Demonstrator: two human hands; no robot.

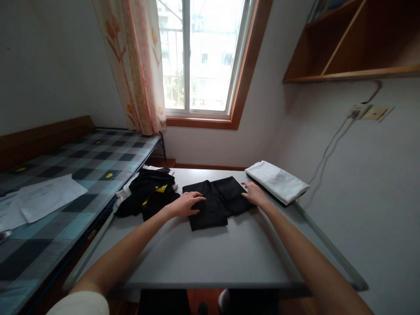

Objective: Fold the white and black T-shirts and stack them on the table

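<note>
Black folded cloth, seemingly shorts or trousers [210,205], lies flat on the grey-white table [210,267], its two leg-like parts spread apart. My left hand [187,204] rests at its left edge, fingers apart and pointing right. At the cloth's right edge is my right hand [256,194], its fingers apart and touching or just over the fabric. Neither hand has anything gripped in it. Left of the black cloth sits a crumpled heap of black and white clothes [152,188] with yellow patches. A folded white cloth [277,179] lies at the back right.
A bed with a checked cover [98,153] runs along the left, with papers [49,197] on it. Behind the table are a curtain [141,65] and a window [210,57]. Wooden shelves [344,43] and a socket [359,110] with a cord are on the right wall.
</note>
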